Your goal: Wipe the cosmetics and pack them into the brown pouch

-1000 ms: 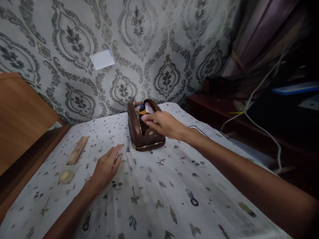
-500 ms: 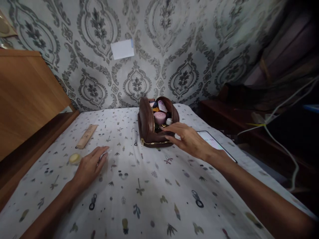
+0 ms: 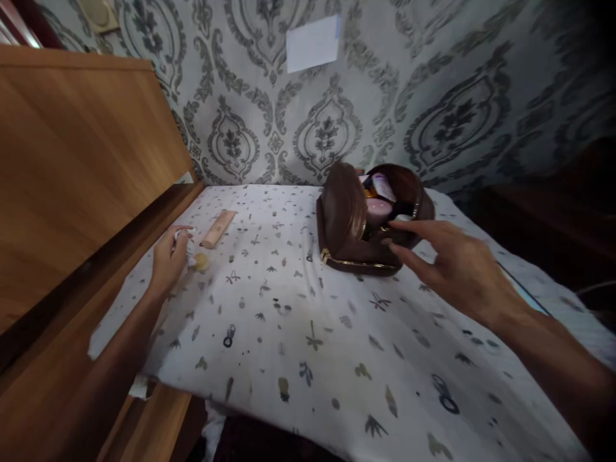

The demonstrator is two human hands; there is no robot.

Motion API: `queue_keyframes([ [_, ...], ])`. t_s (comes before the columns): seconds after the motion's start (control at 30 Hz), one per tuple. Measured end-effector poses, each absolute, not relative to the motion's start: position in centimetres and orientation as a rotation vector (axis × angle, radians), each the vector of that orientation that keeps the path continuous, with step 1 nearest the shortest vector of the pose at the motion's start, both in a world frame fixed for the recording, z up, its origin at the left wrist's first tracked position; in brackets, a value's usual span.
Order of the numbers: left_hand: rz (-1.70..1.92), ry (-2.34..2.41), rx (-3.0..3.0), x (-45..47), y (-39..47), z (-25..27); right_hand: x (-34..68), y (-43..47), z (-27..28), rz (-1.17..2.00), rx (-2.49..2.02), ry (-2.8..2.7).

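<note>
A brown toiletry bag [image 3: 344,205] stands unzipped on the bedsheet, with a pink rounded item [image 3: 378,210] and several small cosmetics inside. My right hand [image 3: 457,269] is at the bag's front right rim, thumb and index finger apart; whether they touch the rim is unclear. My left hand [image 3: 168,256] is at the left side of the bed, its thumb and fingers closed on a small whitish, see-through item [image 3: 187,236], blurred. Just right of that hand sits a small yellow round container [image 3: 201,261]. A beige flat tube [image 3: 219,229] lies beyond it.
A wooden board [image 3: 86,141] and ledge border the bed on the left. Patterned wallpaper [image 3: 327,128] with a white paper [image 3: 312,45] rises behind. Part of a phone [image 3: 524,289] shows beyond my right wrist. The patterned sheet's [image 3: 269,308] front edge is visible below.
My view has turned left. My left hand has moved left past the yellow container, the see-through item still in its fingers. My right hand stays by the bag's opening.
</note>
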State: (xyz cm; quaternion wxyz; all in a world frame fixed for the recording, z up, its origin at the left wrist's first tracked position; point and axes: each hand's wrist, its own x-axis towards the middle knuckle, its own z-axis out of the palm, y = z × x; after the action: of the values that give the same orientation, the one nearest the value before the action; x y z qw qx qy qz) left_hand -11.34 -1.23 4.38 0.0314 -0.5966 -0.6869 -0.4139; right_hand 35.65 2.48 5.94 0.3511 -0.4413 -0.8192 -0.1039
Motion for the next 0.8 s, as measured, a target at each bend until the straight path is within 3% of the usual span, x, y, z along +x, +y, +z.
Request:
queue_keyframes([
  [0.1,-1.25,-2.145,-1.854,-12.4,-0.7,3.4,33.8,0.9,6.6,-0.394,-1.007,-1.958],
  [0.2,-0.999,-2.199,-1.969,-12.0,-1.0,2.3,31.3,-0.7,6.6,-0.328,-0.805,-1.939],
  [0.33,-0.453,-2.225,-1.996,-10.9,-2.1,1.6,27.8,-1.6,4.6,-0.033,-0.643,-2.058],
  [0.43,-0.245,-2.192,-1.969,-10.7,-2.7,1.6,25.7,-2.0,2.0,0.231,-0.658,-2.118],
  [0.67,-0.691,-2.003,-2.162,-7.2,-2.6,2.3,22.4,-3.8,-1.2,0.842,-0.896,-2.057],
  [0.8,-0.634,-1.878,-2.409,-2.5,-2.4,2.3,22.1,-4.4,-1.5,0.986,-1.004,-1.994],
])
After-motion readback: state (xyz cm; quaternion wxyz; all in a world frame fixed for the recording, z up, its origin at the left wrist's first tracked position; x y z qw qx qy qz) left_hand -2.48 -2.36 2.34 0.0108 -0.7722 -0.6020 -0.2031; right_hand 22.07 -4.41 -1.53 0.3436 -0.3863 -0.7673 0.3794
